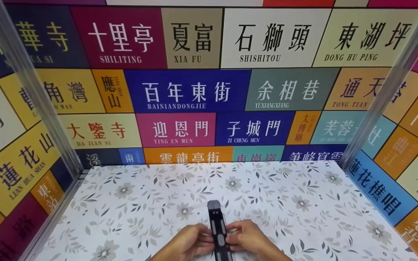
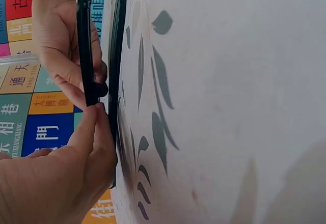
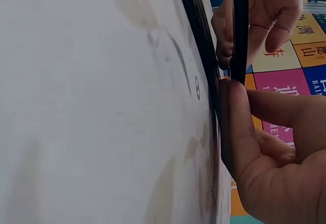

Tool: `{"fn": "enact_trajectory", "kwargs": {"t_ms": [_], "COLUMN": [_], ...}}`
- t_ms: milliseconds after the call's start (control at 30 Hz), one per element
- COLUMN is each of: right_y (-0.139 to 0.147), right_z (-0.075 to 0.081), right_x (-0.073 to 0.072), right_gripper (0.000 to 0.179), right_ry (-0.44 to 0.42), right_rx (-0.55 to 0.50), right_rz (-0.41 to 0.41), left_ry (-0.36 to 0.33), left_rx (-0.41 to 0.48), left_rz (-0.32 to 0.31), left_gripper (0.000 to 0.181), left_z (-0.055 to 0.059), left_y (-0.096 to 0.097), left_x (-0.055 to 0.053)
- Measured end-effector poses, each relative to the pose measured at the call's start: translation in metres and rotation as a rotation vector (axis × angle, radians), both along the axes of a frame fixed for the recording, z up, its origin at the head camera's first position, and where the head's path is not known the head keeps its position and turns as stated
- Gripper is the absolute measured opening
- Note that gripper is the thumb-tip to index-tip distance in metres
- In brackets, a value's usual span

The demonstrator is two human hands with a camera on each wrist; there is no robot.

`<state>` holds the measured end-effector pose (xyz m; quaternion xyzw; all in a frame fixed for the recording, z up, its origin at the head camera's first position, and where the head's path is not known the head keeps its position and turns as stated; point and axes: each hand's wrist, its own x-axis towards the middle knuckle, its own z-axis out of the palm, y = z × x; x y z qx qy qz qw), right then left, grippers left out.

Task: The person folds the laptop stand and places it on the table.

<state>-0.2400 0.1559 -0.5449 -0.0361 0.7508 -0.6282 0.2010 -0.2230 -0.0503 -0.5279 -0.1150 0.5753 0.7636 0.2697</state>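
A long, narrow black device with grey pads (image 1: 214,205), which looks like a folding laptop stand, points away from me at the table's front middle. My left hand (image 1: 192,239) holds its left side, and my right hand (image 1: 244,235) grips the right side opposite. Seen edge-on in the left wrist view, the stand has an upper bar (image 2: 85,46) raised above a lower bar (image 2: 116,46) close to the tabletop. Left fingertips pinch near the upper bar's end there. The right wrist view has right fingertips (image 3: 238,96) at the upper bar's end. The stand's near end is cut off.
A white tablecloth (image 1: 151,203) with grey flowers and leaves covers the table. Colourful panels (image 1: 187,90) with Chinese place names stand behind and at both sides. Clear strips run up the left corner (image 1: 38,72) and right corner (image 1: 386,87).
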Motion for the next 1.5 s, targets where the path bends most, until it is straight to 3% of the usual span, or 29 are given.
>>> {"fn": "enact_trajectory", "kwargs": {"t_ms": [200,333,400,500,567,633,733,867,933,1033,1167,1300,1500], "right_y": [-0.001,0.002,0.004,0.009,0.014,0.019,0.025,0.025,0.023,0.019,0.016,0.015,0.013], "right_z": [0.004,0.007,0.009,0.013,0.015,0.018,0.023,0.026,0.026,0.022,0.018,0.016,0.017], "right_x": [0.002,0.003,0.003,0.002,0.003,0.004,0.008,0.011,0.011,0.011,0.014,0.017,0.017], "right_gripper": [0.04,0.04,0.039,0.044,0.053,0.069,0.091,0.093,0.089,0.085,0.086,0.084,0.085], "right_ry": [0.058,0.121,0.18,0.301,0.427,0.508,0.522,0.45,0.416,0.352,0.363,0.399,0.388], "right_rx": [0.057,0.102,0.141,0.23,0.334,0.433,0.555,0.711,0.787,0.851,0.938,0.986,1.002], "right_rz": [0.022,0.092,0.144,0.227,0.288,0.358,0.489,0.609,0.634,0.651,0.661,0.661,0.655], "left_ry": [-0.018,0.038,0.143,0.437,0.621,0.725,0.701,0.601,0.565,0.514,0.506,0.521,0.548], "left_rx": [-0.049,-0.19,-0.292,-0.517,-0.695,-0.86,-1.047,-1.246,-1.289,-1.286,-1.294,-1.304,-1.277], "left_rz": [-0.016,-0.071,-0.123,-0.245,-0.346,-0.441,-0.58,-0.701,-0.764,-0.836,-0.856,-0.848,-0.843], "left_gripper": [0.033,0.03,0.029,0.033,0.043,0.057,0.078,0.09,0.09,0.089,0.09,0.088,0.086], "left_z": [0.003,0.006,0.008,0.009,0.01,0.013,0.018,0.015,0.006,-0.012,-0.022,-0.017,-0.01], "left_y": [0.001,-0.001,-0.003,-0.008,-0.012,-0.014,-0.013,-0.003,0.0,0.003,0.007,0.01,0.011], "left_x": [0.001,0.003,0.004,0.005,0.006,0.007,0.01,0.012,0.01,0.005,0.005,0.009,0.012]}}
